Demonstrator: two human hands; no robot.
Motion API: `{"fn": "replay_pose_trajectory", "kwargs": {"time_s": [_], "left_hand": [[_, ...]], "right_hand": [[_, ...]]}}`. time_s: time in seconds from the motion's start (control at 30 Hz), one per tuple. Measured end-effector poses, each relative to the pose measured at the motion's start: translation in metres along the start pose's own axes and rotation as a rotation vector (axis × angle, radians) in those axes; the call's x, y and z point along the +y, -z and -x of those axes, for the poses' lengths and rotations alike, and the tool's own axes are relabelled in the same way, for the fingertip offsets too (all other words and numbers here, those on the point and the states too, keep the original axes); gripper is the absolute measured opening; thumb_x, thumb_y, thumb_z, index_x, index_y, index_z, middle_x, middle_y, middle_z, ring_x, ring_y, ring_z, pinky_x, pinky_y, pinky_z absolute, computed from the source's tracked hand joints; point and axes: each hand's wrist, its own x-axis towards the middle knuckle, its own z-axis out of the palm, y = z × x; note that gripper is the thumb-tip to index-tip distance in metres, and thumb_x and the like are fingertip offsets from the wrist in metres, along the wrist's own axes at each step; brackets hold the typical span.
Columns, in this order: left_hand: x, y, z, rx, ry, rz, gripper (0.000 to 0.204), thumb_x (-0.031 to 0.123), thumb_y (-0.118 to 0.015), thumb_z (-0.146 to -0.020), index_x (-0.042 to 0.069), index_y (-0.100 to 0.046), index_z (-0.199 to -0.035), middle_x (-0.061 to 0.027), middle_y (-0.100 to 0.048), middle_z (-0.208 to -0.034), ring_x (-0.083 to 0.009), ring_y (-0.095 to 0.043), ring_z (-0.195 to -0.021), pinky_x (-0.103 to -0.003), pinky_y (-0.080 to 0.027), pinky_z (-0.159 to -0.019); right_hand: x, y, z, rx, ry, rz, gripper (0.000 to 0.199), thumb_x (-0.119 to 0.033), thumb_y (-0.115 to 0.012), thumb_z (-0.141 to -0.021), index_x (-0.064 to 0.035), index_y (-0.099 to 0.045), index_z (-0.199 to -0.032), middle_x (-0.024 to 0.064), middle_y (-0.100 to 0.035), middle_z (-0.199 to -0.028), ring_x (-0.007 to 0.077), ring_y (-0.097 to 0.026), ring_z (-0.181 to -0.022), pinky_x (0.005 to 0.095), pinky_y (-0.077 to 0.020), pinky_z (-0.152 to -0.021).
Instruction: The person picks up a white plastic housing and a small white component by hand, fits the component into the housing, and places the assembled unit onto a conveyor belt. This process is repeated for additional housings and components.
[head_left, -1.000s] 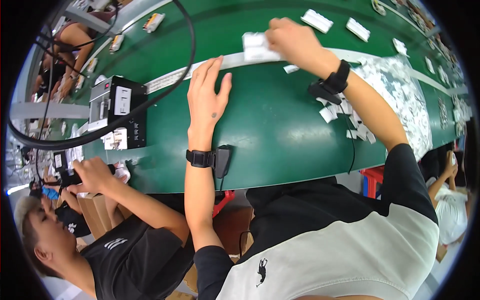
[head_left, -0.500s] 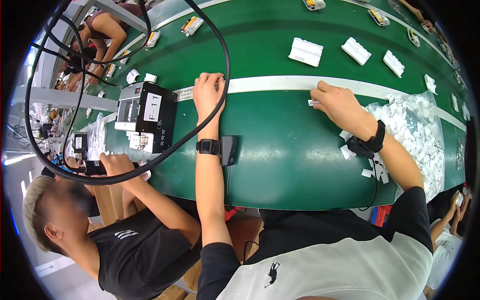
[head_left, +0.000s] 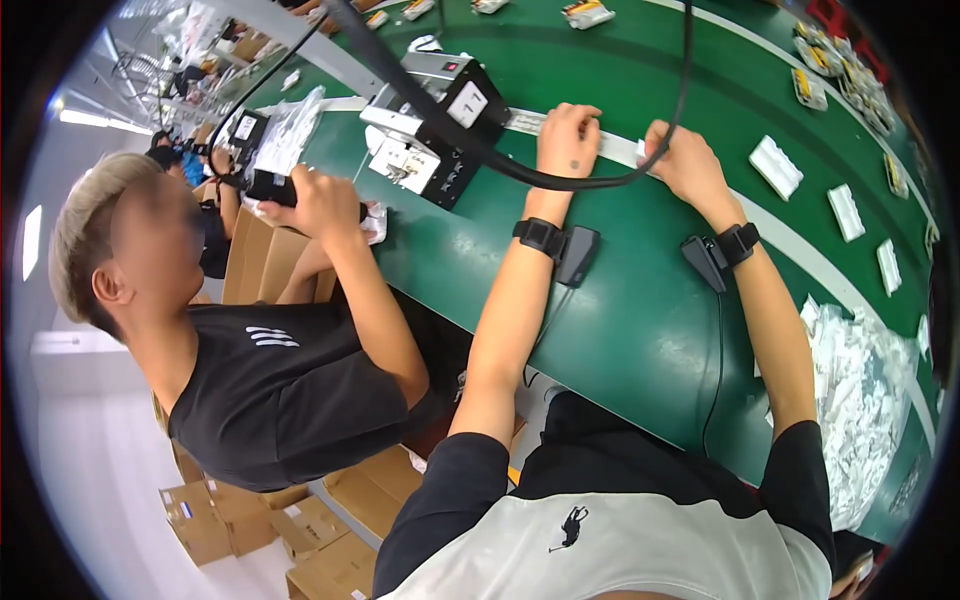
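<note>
My left hand lies over the white strip along the green table, beside a black benchtop machine. Its fingers are curled down, and whatever is under them is hidden. To its right, my right hand pinches a small white piece between thumb and fingers above the strip. Only the end of that piece shows. A thick black cable hangs across the view in front of my left wrist and close to my right fingertips. Each wrist wears a black strap with a small black box.
A clear bag of white pieces lies by my right forearm. White plastic trays and yellow-and-white packs stand on the green surface beyond the strip. A co-worker sits close on my left, near cardboard boxes.
The view has turned, so the machine now appears farther right. My right hand has come left, close to my left hand, still pinching the small white piece.
</note>
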Motion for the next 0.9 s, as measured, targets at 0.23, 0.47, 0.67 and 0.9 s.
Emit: {"fn": "replay_pose_trajectory", "kwargs": {"time_s": [0.23,0.47,0.67,0.9], "left_hand": [[-0.017,0.001,-0.012,-0.038,-0.125,-0.333,0.022,0.003,-0.066,-0.087,0.001,-0.075,-0.107,-0.0145,-0.068,-0.111,-0.0362,-0.063,-0.108,-0.045,-0.053,-0.094],[-0.082,0.026,-0.089,-0.167,-0.072,-1.377,0.028,0.017,-0.060,-0.093,0.009,-0.076,-0.115,-0.0124,-0.067,-0.127,-0.0326,-0.060,-0.121,-0.061,-0.043,-0.101],[-0.063,0.009,-0.146,-0.578,0.257,-1.589,0.031,0.018,-0.056,-0.099,0.010,-0.077,-0.120,-0.0160,-0.070,-0.133,-0.0398,-0.067,-0.120,-0.073,-0.036,-0.106],[-0.072,0.033,-0.138,-0.500,0.060,-1.418,0.024,0.019,-0.059,-0.098,0.017,-0.078,-0.112,-0.0077,-0.079,-0.106,-0.0342,-0.077,-0.087,-0.065,-0.049,-0.092]], "right_hand": [[0.032,-0.019,0.008,0.060,0.200,-0.059,0.015,-0.011,-0.074,-0.091,-0.0033,-0.064,-0.100,0.0127,-0.064,-0.095,0.0299,-0.067,-0.085,0.0406,-0.0534,-0.075],[0.032,-0.025,0.010,0.023,0.242,-0.258,0.009,-0.006,-0.068,-0.096,-0.0033,-0.066,-0.104,0.0112,-0.060,-0.104,0.0267,-0.065,-0.089,0.0380,-0.0530,-0.079],[0.054,-0.021,0.013,0.011,0.252,-0.288,0.008,-0.010,-0.065,-0.098,-0.0069,-0.066,-0.106,0.0106,-0.060,-0.103,0.0298,-0.066,-0.094,0.0400,-0.0541,-0.083],[0.031,-0.020,0.007,0.003,0.208,-0.355,0.013,-0.010,-0.066,-0.097,-0.0077,-0.069,-0.110,0.0104,-0.060,-0.103,0.0276,-0.066,-0.092,0.0392,-0.0538,-0.081]]}}
